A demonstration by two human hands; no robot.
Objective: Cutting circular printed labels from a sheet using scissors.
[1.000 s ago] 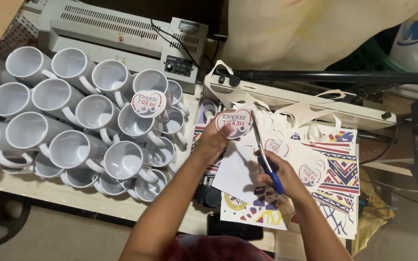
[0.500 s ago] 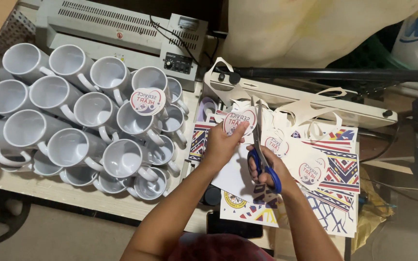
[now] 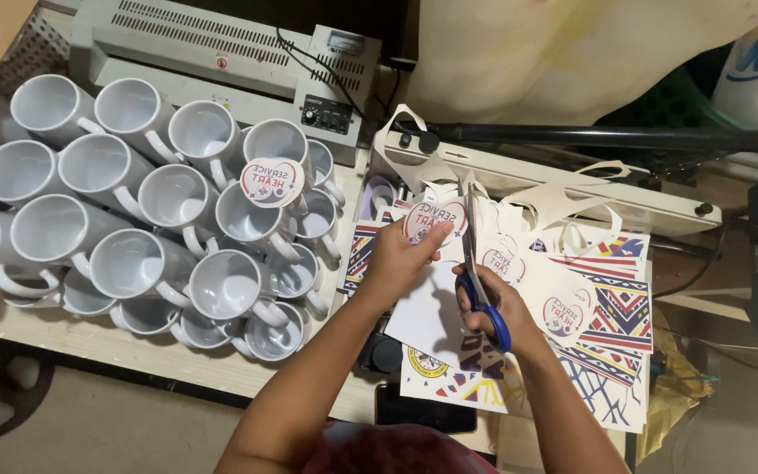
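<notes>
Scissors (image 3: pixel 482 281) with blue handles sit in the right hand (image 3: pixel 493 303), fingers through the loops, and the blades point up and away along the edge of a white sheet (image 3: pixel 427 312). The left hand (image 3: pixel 396 259) pinches that sheet near a round printed design (image 3: pixel 434 219), with the thumb and fingers closed on the paper just beside the blades. The sheet hangs over a pile of patterned prints (image 3: pixel 611 307) and loose paper offcuts (image 3: pixel 563 197).

Main risk, as I judge it, is the closeness of the left fingertips to the cutting line — if the paper slips or the blades close too fast, a finger could be nicked. A second risk is the cut running into the round design, because the sheet is held only at one side and may bend or twist. Offcuts under the work could also catch the blade tips.

On the left, many white mugs (image 3: pixel 125 228) lie packed together with another round print (image 3: pixel 272 182) resting on them — a careless elbow could knock them.
</notes>
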